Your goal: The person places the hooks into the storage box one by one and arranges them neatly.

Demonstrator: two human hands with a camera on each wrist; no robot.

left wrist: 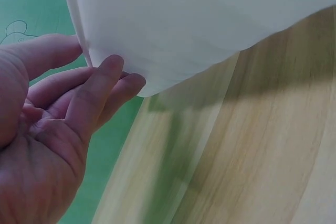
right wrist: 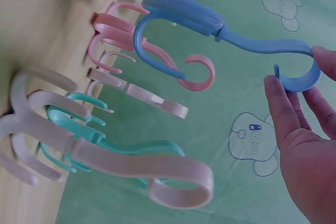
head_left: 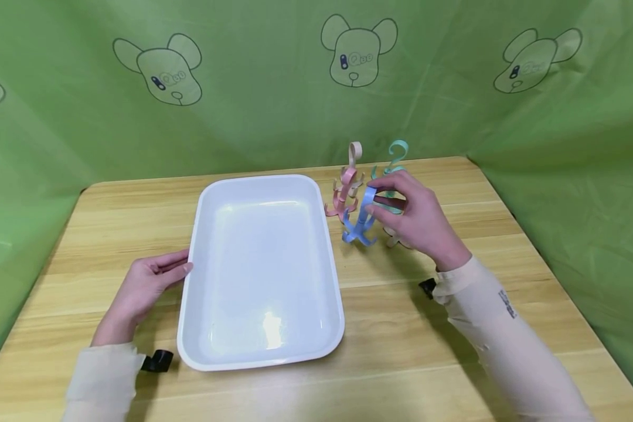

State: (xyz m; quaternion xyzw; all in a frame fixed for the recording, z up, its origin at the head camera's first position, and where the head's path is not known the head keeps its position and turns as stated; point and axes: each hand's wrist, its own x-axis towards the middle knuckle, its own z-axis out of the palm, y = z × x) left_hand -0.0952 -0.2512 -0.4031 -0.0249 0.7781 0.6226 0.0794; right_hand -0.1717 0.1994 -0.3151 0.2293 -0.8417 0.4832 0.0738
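My right hand (head_left: pixel 422 220) pinches a blue multi-prong hook hanger (head_left: pixel 363 221) by its curved top, the prongs hanging downward. In the right wrist view the blue hanger (right wrist: pixel 189 17) is raised off the table. Close to it stand a pink hanger (head_left: pixel 344 190), a teal one (right wrist: pixel 79 124) and two pale ones, the larger pale hanger (right wrist: pixel 131 164) nearest the right wrist camera. My left hand (head_left: pixel 143 287) holds the left edge of a white rectangular tray (head_left: pixel 261 362), thumb on one side of the rim and fingers on the other, as the left wrist view shows.
A wooden table (head_left: pixel 390 363) carries the tray and the standing hangers. Green cloth (head_left: pixel 264 117) with bear-head drawings walls off the back and both sides. Black wrist devices (head_left: pixel 158 360) stick out by both sleeves.
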